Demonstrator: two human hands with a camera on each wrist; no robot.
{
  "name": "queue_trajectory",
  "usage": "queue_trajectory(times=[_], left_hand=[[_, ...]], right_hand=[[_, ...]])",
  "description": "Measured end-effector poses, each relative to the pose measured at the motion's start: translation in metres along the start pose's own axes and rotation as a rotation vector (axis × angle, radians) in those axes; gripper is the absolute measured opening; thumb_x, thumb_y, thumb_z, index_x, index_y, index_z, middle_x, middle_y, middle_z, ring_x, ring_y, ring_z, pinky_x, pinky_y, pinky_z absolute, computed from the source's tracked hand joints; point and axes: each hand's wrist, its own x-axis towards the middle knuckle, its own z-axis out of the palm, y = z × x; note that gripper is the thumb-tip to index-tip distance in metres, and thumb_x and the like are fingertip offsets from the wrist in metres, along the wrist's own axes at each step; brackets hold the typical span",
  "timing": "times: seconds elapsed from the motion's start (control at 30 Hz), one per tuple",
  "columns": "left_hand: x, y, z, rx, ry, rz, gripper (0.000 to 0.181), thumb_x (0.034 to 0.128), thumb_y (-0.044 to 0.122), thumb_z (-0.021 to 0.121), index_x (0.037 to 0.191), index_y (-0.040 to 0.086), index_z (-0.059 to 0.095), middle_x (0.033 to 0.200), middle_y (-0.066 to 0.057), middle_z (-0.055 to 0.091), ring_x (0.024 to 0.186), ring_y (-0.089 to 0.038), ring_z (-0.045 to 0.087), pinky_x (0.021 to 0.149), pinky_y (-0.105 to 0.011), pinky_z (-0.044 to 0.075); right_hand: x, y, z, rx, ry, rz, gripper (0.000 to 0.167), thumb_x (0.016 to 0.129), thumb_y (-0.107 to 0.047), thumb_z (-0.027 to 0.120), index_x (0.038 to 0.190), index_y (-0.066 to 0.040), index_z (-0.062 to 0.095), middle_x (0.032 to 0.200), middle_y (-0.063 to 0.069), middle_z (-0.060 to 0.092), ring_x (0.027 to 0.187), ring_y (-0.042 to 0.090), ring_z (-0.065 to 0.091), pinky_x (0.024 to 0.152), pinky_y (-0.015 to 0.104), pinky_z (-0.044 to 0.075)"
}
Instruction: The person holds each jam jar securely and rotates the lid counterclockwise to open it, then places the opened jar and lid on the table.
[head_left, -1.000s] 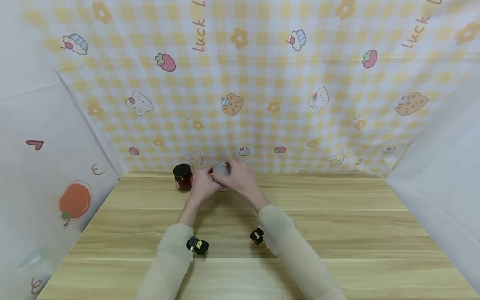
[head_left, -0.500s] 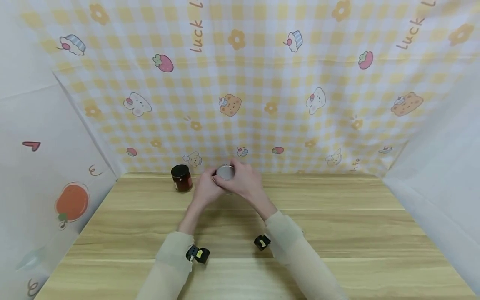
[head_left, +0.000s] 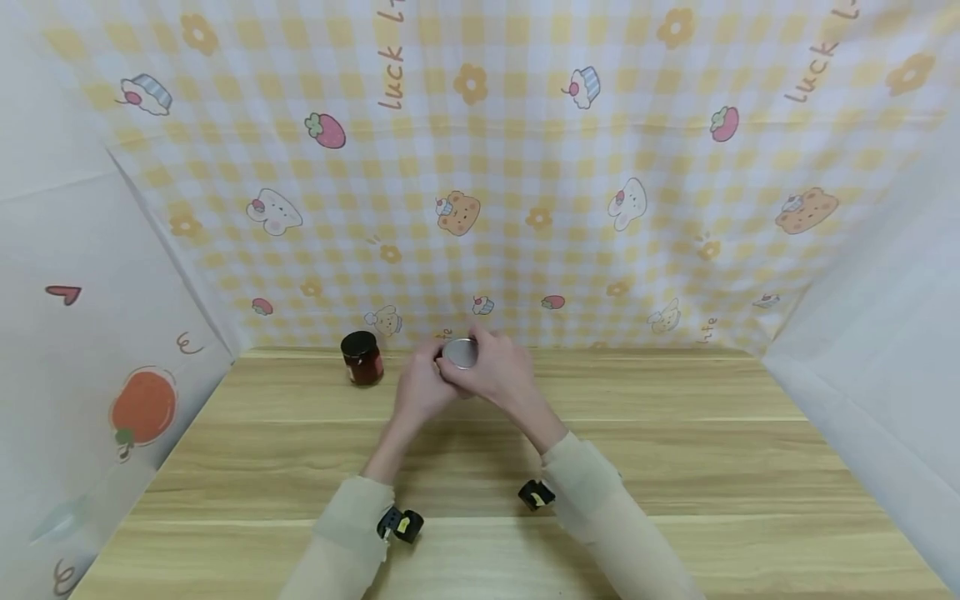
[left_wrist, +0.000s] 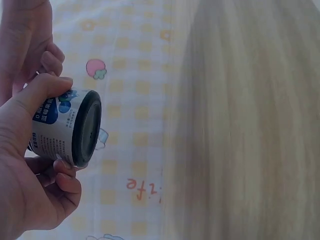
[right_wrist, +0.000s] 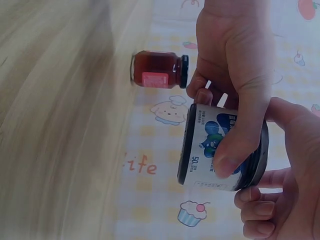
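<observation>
Shifted rightward: white-labelled dark cylindrical jar (right_wrist: 204,136), raised above the counter (head_left: 675,458); left hand (head_left: 423,385) grips its body, right hand (head_left: 504,371) pinches the top rim (right_wrist: 259,160), jar between them; likely best: body steady, upright, pressure even round the rim.

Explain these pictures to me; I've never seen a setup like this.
There is no robot here, just a person's bare left hand and right hand. The wide picture comes from a camera on the head; the two sideways ones come from small black cameras worn at the wrists. On the wooden table stands a dark-lidded jar with reddish-brown contents. Above the table, both hands hold a second jar with a white-and-blue label: the left grips its body, and the right curls round its upper end.
</observation>
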Motion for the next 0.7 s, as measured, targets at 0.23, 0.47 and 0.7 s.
queue_trajectory(times=[0.23, 0.47, 0.7], left_hand=[[-0.006, 0.011, 0.005, 0.018, -0.005, -0.001, 0.047, 0.0636, 0.014, 0.089, 0.104, 0.001, 0.068, 0.101, -0.014, 0.068, 0.095, -0.033, 0.065, 0.083, -0.049, 0.054], [-0.013, 0.024, 0.005, 0.023, -0.016, -0.005, 0.058, 0.0647, 0.019, 0.092, 0.114, -0.001, 0.069, 0.108, -0.015, 0.068, 0.100, -0.034, 0.065, 0.087, -0.049, 0.053], [-0.020, 0.035, 0.008, 0.005, -0.017, 0.018, 0.056, 0.0629, 0.021, 0.093, 0.109, 0.002, 0.068, 0.105, -0.011, 0.066, 0.096, -0.030, 0.064, 0.083, -0.048, 0.054]], right_hand=[[-0.010, 0.002, -0.011, 0.020, -0.002, 0.021, 0.048, 0.084, -0.061, 0.066, 0.097, -0.015, 0.063, 0.081, 0.005, 0.065, 0.061, 0.020, 0.058, 0.049, 0.032, 0.043], [-0.019, 0.003, -0.021, 0.013, 0.005, 0.022, 0.052, 0.082, -0.063, 0.068, 0.100, -0.014, 0.064, 0.082, 0.004, 0.065, 0.063, 0.020, 0.059, 0.051, 0.032, 0.044], [-0.029, 0.008, -0.032, 0.045, 0.030, -0.004, 0.049, 0.081, -0.059, 0.071, 0.102, -0.015, 0.064, 0.084, 0.003, 0.067, 0.066, 0.019, 0.060, 0.053, 0.032, 0.046]])
